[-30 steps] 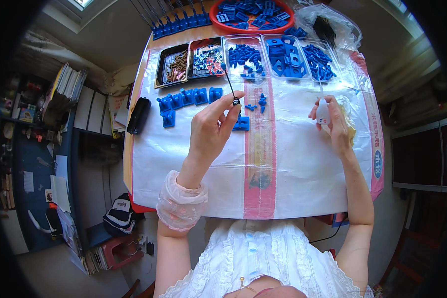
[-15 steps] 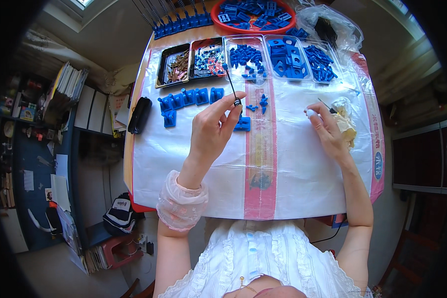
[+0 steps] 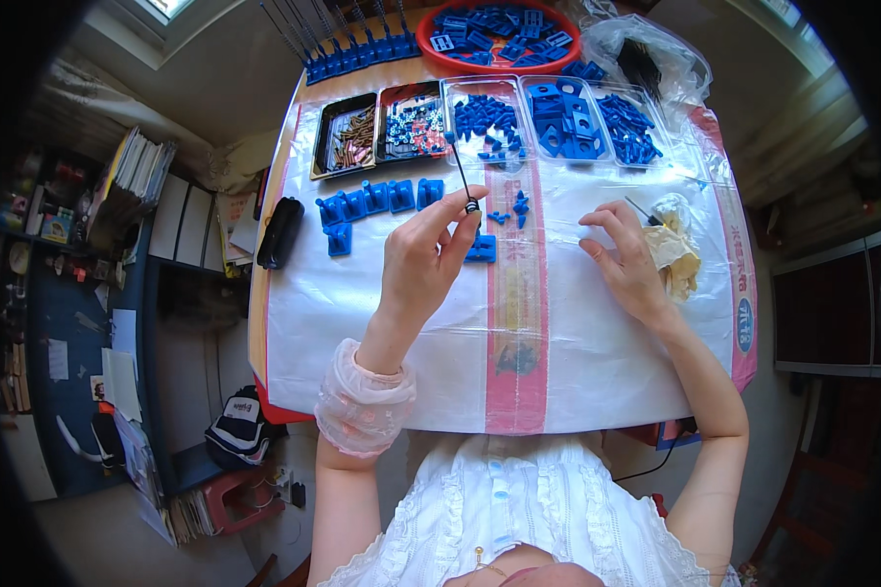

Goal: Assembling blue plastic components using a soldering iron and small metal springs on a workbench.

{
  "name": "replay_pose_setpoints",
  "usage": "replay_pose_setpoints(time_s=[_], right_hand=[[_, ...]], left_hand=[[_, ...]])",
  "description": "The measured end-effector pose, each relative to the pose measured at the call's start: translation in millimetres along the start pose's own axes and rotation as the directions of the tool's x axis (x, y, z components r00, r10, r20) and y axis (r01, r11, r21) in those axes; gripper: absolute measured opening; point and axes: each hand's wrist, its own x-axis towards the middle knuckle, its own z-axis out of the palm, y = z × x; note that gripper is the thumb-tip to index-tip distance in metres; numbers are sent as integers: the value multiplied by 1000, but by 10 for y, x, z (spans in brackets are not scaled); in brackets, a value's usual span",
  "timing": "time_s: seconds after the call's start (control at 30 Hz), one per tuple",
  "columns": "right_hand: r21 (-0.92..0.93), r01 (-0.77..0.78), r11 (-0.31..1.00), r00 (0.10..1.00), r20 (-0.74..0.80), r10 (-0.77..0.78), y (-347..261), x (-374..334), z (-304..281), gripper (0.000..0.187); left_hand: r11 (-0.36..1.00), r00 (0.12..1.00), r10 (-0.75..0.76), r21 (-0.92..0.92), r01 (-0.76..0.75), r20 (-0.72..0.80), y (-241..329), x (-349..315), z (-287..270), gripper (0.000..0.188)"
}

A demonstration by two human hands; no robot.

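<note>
My left hand (image 3: 419, 252) pinches a thin black rod (image 3: 462, 172) between thumb and fingertips. The rod stands nearly upright, with a small blue piece at its top and a black-and-white ringed part at the pinch. Just beyond the fingers a blue square-based part (image 3: 481, 249) rests on the sheet. My right hand (image 3: 632, 262) hovers over the right side, fingers curved and apart, with nothing visible in them. Beside it lie a crumpled pale-yellow cloth (image 3: 679, 259) and a thin dark tool (image 3: 644, 210). Several small blue pointed pieces (image 3: 521, 207) are between the hands.
Blue parts (image 3: 375, 198) form a row at left, near a black case (image 3: 280, 233). Trays of brass screws (image 3: 354, 137), nuts (image 3: 411, 125) and blue pieces (image 3: 562, 117) line the back. Behind them are a red basin (image 3: 429, 49), a blue rack with upright rods (image 3: 362, 59) and a plastic bag (image 3: 690, 61).
My right hand's fingers have parted, and the small pale spot at its thumb tip no longer shows. My left hand keeps the rod in nearly the same place. The view has shifted slightly.
</note>
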Motion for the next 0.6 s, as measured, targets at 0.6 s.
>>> replay_pose_setpoints(time_s=[0.6], right_hand=[[-65, 27, 997, 998, 65, -23, -76, 108, 135, 23]], left_hand=[[999, 1000, 21, -31, -22, -2, -4, -7, 19, 24]])
